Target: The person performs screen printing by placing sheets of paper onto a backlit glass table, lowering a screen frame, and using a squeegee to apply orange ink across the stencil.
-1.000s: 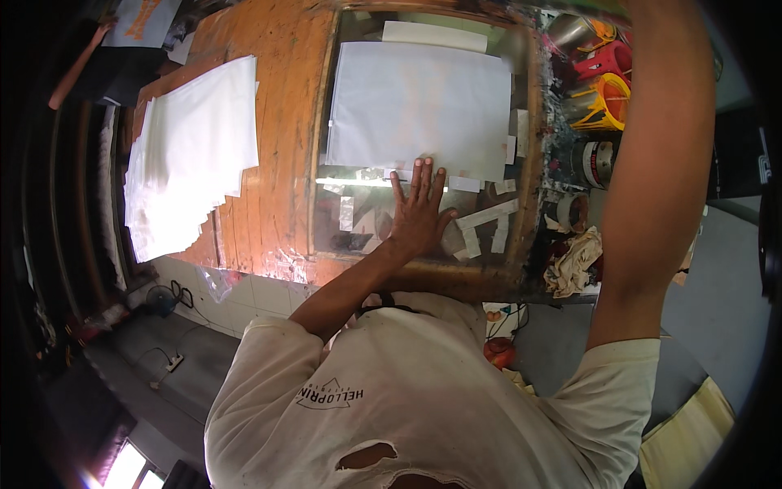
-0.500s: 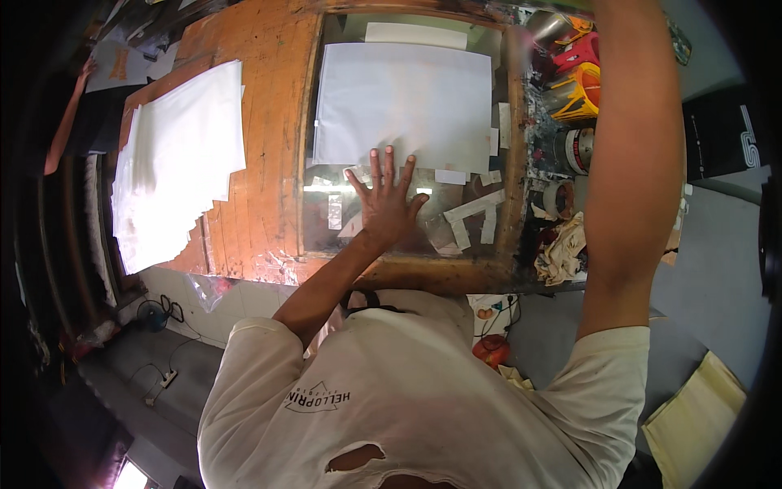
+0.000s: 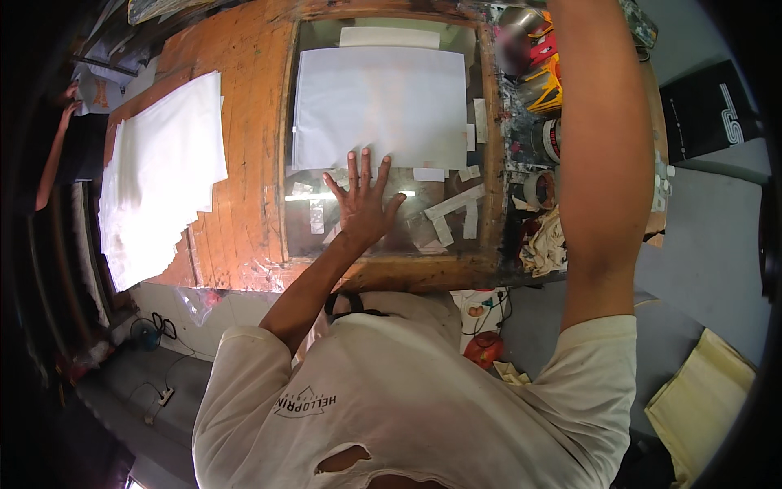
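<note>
A frosted white sheet, perhaps a plastic bag (image 3: 383,102), lies flat on a glass pane (image 3: 366,232) set in a wooden frame. Faint orange shapes show through it, and a small white tab sticks out at its left edge. My left hand (image 3: 364,204) rests with fingers spread, its fingertips at the sheet's near edge and its palm over the glass. Strips of tape (image 3: 452,204) are stuck on the glass around it. My right forearm (image 3: 607,163) reaches up past the top edge, so the right hand is out of sight.
A fanned stack of white sheets (image 3: 163,175) lies on the wooden table (image 3: 252,163) at left. Along the right side stand a paint-smeared yellow container (image 3: 542,88), a tape roll (image 3: 538,189) and a crumpled rag (image 3: 544,244). Another person's arm (image 3: 55,155) shows at far left.
The whole view has shifted slightly, so the table sits further left. My left hand keeps its place at the sheet's edge. My right arm is still stretched upward.
</note>
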### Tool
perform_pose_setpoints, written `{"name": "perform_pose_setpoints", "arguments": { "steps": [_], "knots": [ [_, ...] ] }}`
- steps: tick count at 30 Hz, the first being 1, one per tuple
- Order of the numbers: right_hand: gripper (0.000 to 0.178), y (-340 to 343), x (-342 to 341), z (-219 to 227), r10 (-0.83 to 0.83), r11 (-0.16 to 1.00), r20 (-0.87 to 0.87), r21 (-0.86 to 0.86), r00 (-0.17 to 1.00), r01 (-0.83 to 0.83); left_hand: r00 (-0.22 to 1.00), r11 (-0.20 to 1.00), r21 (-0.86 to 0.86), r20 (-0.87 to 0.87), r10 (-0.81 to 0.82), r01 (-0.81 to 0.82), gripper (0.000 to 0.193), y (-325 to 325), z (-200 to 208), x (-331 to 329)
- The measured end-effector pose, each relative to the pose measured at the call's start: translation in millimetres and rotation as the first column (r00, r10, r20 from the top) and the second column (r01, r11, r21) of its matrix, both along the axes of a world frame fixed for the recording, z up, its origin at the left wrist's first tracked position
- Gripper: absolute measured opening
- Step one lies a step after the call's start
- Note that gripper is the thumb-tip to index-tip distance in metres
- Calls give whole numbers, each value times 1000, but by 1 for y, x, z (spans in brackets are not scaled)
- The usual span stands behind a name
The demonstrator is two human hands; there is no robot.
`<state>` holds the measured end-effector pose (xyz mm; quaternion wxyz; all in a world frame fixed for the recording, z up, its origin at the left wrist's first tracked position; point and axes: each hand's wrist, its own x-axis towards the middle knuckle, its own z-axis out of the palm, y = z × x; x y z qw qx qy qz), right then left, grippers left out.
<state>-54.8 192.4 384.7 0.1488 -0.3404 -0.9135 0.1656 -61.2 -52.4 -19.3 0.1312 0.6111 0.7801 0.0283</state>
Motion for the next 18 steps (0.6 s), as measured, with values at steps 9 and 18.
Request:
{"name": "perform_pose_setpoints", "arguments": {
  "steps": [9, 18],
  "knots": [
    [43, -19, -4, 4, -164, 986, 55, 38, 985, 162, 980, 972, 169, 90, -179, 162, 78, 15, 11, 21],
    [44, -3, 9, -9, 47, 996, -42, 81, 998, -43, 970, 958, 195, 74, -231, 213, 77, 40, -6, 45]
  ]
}}
